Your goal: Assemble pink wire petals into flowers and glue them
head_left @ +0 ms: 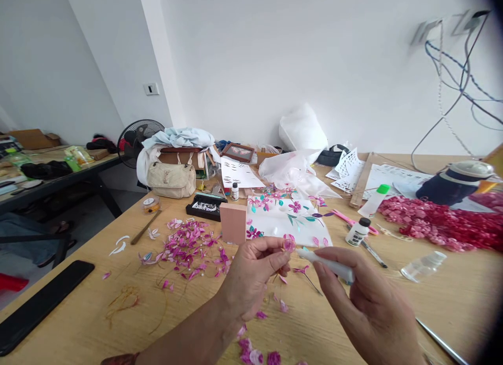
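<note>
Between the thumb and fingers of my left hand (257, 270) is a small pink petal (289, 243), pinched at its edge. My right hand (367, 302) grips a white squeeze tube (334, 265), its narrow tip pointing left, close to the petal; whether they touch I cannot tell. Behind my hands lies a white sheet (291, 221) with pink and teal flowers on it. A wooden block (233, 223) stands upright at its left side. Loose pink petals (188, 244) are heaped left of my left hand, and a few more lie below it.
Right of the sheet are a small black-capped bottle (357, 232), a green-capped bottle (373, 201), pink scissors (346, 218) and a clear spray bottle (423, 266). Red and pink flower strands (428, 223) fill the far right. A black phone-like slab (47, 302) lies front left; a beige bag (172, 180) stands behind.
</note>
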A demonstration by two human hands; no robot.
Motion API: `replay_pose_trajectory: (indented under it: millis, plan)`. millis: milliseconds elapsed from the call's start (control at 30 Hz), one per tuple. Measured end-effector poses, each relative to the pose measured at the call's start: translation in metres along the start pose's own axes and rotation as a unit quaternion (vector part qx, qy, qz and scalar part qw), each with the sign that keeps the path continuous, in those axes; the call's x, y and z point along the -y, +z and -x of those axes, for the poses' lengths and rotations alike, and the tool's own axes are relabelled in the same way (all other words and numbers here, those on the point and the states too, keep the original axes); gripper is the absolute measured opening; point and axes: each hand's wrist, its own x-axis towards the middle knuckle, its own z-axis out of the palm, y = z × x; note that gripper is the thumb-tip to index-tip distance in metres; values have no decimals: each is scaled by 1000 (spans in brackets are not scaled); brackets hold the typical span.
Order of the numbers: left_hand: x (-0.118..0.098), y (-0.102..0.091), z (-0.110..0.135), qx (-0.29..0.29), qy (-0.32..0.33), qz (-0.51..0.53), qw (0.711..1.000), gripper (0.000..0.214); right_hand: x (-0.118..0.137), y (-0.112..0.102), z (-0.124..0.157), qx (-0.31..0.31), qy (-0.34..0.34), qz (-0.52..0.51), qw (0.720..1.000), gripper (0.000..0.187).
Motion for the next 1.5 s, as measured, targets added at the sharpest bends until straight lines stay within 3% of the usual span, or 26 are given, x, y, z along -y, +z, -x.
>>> replay_pose_trajectory:
  millis: [867, 1233, 1500]
  plan:
    - [-3, 2, 3, 6, -22, 9, 1000, 22, 1, 0, 0, -14, -21, 15, 1000, 4]
    - [-1, -1, 2, 18, -13, 16, 1000, 22, 3, 1, -1, 20, 35, -45, 998, 5]
    - [-3, 2, 2, 13, -18, 10, 1000, 21, 1, 1, 1, -30, -11, 7, 999, 5]
